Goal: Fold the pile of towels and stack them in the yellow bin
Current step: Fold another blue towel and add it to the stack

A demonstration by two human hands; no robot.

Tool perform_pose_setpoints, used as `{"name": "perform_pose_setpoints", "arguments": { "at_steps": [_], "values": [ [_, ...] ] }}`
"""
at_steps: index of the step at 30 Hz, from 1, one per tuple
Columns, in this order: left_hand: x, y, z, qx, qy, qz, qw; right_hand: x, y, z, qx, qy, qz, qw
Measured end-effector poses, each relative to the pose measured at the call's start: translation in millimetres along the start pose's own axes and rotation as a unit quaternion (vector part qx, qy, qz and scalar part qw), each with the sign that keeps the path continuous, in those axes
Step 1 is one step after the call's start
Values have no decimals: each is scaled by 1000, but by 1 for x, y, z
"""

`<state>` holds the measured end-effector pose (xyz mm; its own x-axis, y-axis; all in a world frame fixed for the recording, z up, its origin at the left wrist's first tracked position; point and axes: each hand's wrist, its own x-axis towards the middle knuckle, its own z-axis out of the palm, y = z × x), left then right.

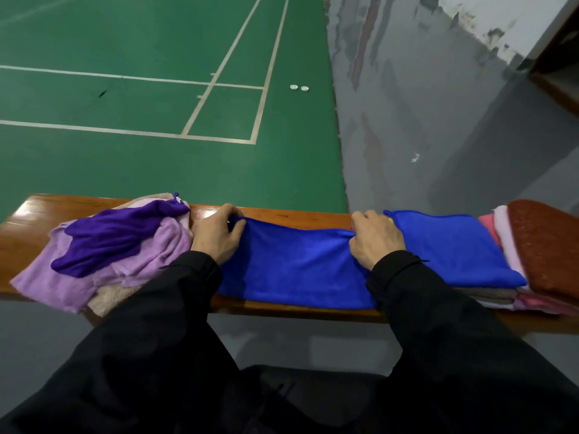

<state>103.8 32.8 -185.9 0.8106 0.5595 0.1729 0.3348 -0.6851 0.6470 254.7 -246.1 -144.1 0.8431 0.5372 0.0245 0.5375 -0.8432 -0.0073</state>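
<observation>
A blue towel [294,264] lies spread across the middle of a wooden bench [282,214]. My left hand [216,236] pinches its far left corner and my right hand [376,239] pinches its far right corner. To the left lies a loose pile of towels, a dark purple one [119,233] on a lilac one [62,277], with a beige one underneath. On the right, a folded blue towel [454,249] tops a stack of folded towels. No yellow bin is clearly in view; only a small yellow patch shows behind my right hand.
A rust-red towel [545,245] and pink towels [501,236] lie at the bench's right end. Beyond the bench is a green court floor [156,104] with white lines and two small white caps [299,88]. Grey floor runs to the right.
</observation>
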Motion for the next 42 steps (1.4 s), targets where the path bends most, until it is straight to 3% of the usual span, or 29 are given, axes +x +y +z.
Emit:
{"name": "perform_pose_setpoints", "arguments": {
  "at_steps": [9, 13, 15, 17, 20, 23, 32, 35, 38, 40, 42],
  "values": [
    [22, -1, 25, 66, -53, -46, 995, 9, 3, 15, -27, -57, 11, 998],
    [15, -3, 24, 11, -58, -46, 997, 7, 3, 25, 74, 6, 12, 997],
    [6, -1, 23, 30, 7, 7, 999, -1, -3, 28, 108, 90, -29, 990],
    [-6, 7, 29, 87, 43, 124, 988, -13, -15, 39, 121, 121, -98, 980],
    [-31, 19, 58, 182, -84, 225, 954, -31, -31, 69, 114, 19, -146, 983],
    [-49, 20, 80, 290, -189, 159, 925, -44, -34, 89, 56, -71, -99, 991],
    [-58, 22, 75, 326, -211, 130, 912, -51, -13, 84, 32, -104, 6, 994],
    [-57, 22, 69, 292, -207, 114, 927, -53, -15, 82, 31, -88, 5, 996],
    [-62, 13, 57, 224, -82, -14, 971, -64, -5, 83, 16, -72, 4, 997],
    [-64, 7, 43, 221, -33, -159, 962, -76, 4, 83, 39, -35, -13, 999],
    [-65, 6, 31, 236, -37, -244, 940, -93, 8, 83, 89, 28, -51, 994]
  ]
}}
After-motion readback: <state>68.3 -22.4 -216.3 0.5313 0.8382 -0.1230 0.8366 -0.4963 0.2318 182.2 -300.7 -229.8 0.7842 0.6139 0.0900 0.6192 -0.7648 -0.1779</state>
